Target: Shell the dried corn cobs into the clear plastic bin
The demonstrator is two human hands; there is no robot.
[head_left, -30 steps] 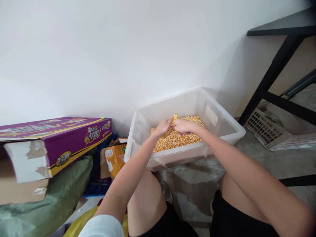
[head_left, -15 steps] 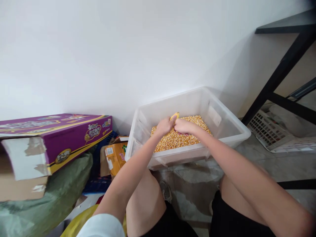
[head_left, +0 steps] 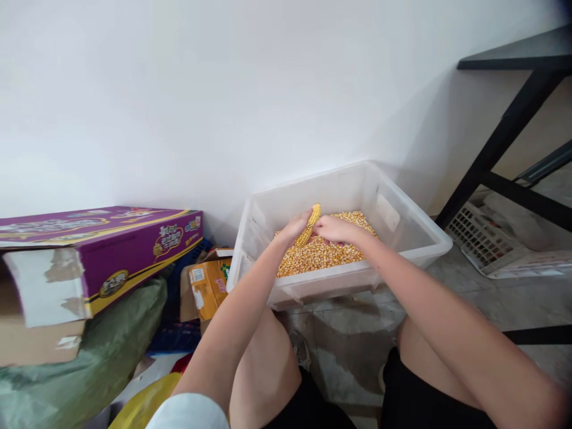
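My left hand (head_left: 297, 226) is closed around a yellow corn cob (head_left: 309, 226), which it holds tilted, its upper end leaning right. Rows of kernels still cover the side of the cob that faces me. Close by on the right is my right hand (head_left: 334, 230), its fingers curled in; whatever they hold is hidden. Both hands are inside a translucent plastic bin (head_left: 286, 291), just above a thick layer of loose corn kernels (head_left: 322, 257).
A purple cardboard box (head_left: 138, 259) lies at the left on a green sack (head_left: 120, 333). An orange carton (head_left: 209, 289) sits between it and the bin. To the right stand a black-framed table (head_left: 500, 128) and a white plastic basket (head_left: 485, 238). The wall rises behind.
The cob has come into fuller view and stands more upright in my left hand. My right hand has shifted slightly off to the right of it.
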